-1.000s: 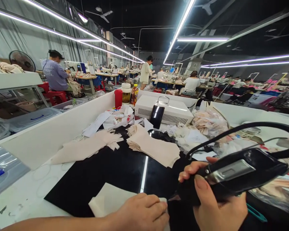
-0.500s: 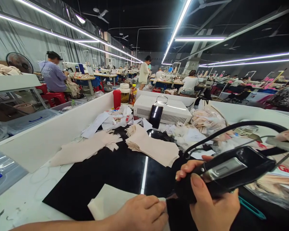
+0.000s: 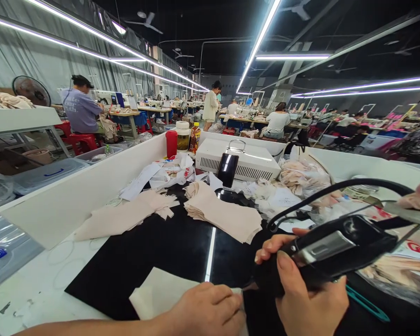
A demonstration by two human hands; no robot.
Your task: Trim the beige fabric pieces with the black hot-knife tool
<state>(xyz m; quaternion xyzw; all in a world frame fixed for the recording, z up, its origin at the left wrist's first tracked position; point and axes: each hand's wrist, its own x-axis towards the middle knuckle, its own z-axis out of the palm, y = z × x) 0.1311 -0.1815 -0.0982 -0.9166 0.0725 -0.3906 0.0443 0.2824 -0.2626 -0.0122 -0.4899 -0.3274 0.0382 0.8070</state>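
My right hand is wrapped round a black corded hand tool with a shiny metal plate on its side. The tool's tip points left and down, close to the edge of a cream fabric piece. My left hand presses on this fabric with curled fingers held together; part of the cloth is hidden beneath it. Under both hands lies a glossy black board. Farther off on the board rests a stack of beige fabric pieces, with another beige pile to its left.
A white vented box and a leaning phone stand behind the stacks. Bagged fabric and a black cable crowd the right. A teal tool lies near my right hand. White walls edge the table; people sit beyond.
The view has shifted very slightly. The rear end of the black tool has moved a little left. Both hands keep nearly the same places, and the fabric stacks lie as before.
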